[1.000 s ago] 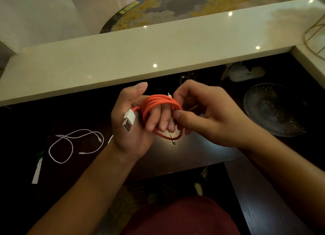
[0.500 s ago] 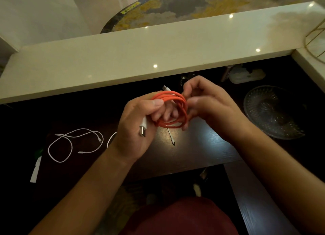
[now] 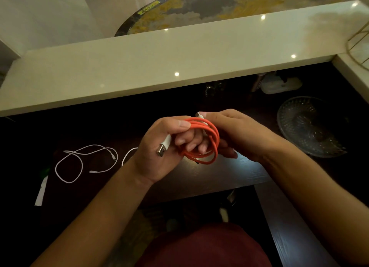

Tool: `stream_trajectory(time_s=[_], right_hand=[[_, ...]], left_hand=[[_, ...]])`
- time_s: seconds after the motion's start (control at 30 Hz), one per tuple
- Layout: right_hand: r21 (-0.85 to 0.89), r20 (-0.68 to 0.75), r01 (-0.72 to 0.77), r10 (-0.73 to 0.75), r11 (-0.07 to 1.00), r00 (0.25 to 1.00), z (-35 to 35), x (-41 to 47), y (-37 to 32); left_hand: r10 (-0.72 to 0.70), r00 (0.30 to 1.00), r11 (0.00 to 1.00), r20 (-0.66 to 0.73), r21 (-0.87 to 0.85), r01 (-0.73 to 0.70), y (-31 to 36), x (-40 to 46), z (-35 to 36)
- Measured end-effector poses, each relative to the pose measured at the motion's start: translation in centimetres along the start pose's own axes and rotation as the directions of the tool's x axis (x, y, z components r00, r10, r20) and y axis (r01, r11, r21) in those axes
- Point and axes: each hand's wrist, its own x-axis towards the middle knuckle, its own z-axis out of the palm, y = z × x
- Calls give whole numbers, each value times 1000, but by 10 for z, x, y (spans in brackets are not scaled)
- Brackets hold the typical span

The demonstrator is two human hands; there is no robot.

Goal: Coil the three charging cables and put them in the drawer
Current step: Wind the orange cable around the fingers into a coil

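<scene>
An orange cable is wound in several loops round the fingers of my left hand, which grips the coil; its white USB plug sticks out below the thumb. My right hand pinches the cable's other white end at the top of the coil. A thin white cable lies loose on the dark desk to the left. Part of another white cable shows just left of my left wrist. No drawer is visible.
A pale stone counter runs across above the desk. A clear glass dish sits at the right, a white object behind it under the counter. A white strip lies at the desk's left edge.
My left fingers have curled tighter round the orange coil and the USB plug now points down-left. My right hand has shifted from the coil's front to its far end.
</scene>
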Motion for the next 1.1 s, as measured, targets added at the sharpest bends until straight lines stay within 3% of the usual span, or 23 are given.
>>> stream_trajectory(time_s=[0.17, 0.3, 0.43, 0.53, 0.63, 0.7, 0.8, 0.87, 1.0, 1.1], right_hand=[[-126, 23, 82, -79, 989, 997, -4, -7, -10], [-121, -17, 28, -30, 992, 999, -9, -4, -7], [-102, -202, 17, -38, 995, 979, -13, 1, 1], [53, -390, -6, 26, 999, 920, -23, 7, 19], [165, -472, -50, 124, 985, 873, -25, 6, 35], [269, -451, -53, 174, 962, 876, -21, 6, 42], [473, -221, -49, 172, 880, 960, -16, 9, 46], [479, -117, -55, 125, 876, 985, -12, 7, 51], [270, -223, 43, 19, 962, 975, -10, 2, 66], [288, -266, 27, 53, 957, 963, -12, 2, 77]], left_hand=[[-67, 998, 997, 14, 46, 66, -5, 1, 1], [-111, 994, 991, 9, 81, 110, -11, 1, -1], [-99, 995, 994, 9, 39, 99, -17, 1, -3], [-36, 999, 999, -18, 22, 36, -19, 0, -10], [-55, 996, 990, -70, -134, 45, -23, 0, -17], [-100, 993, 962, -65, -263, 79, -28, 4, -20], [-121, 991, 930, -56, -357, 94, -39, 12, -20], [-140, 989, 916, -45, -386, 112, -44, 16, -18], [-216, 970, 929, -112, -328, 169, -49, 20, -20], [-243, 954, 943, -174, -273, 190, -56, 21, -22]])
